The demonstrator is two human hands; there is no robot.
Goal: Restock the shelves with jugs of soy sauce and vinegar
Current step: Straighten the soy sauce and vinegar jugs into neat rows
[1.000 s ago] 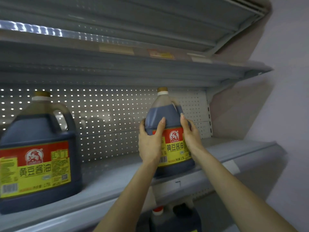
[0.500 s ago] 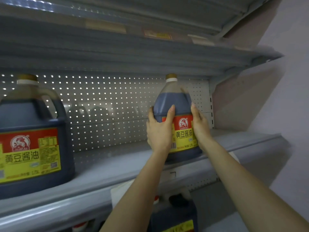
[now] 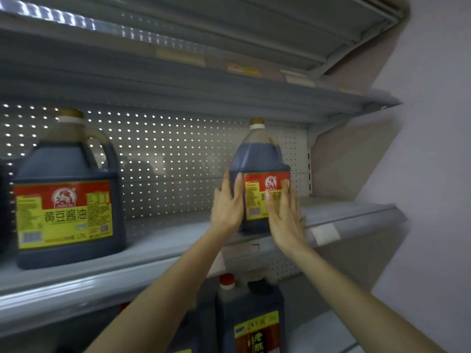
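The soy sauce jug (image 3: 260,159) stands upright on the shelf (image 3: 356,212) between the fingers of both hands. The left hand (image 3: 226,207) lays straight fingers flat on its left side, and the right hand (image 3: 285,220) presses straight fingers on the front label — neither hand curls round it. Well left of the left fingers stands a second jug (image 3: 66,200); below the wrists, another dark jug (image 3: 251,314).

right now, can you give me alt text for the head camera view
A person's left hand and right hand press on an upright soy sauce jug on a grey shelf. A matching jug stands to its left, and a dark jug sits on the shelf below.
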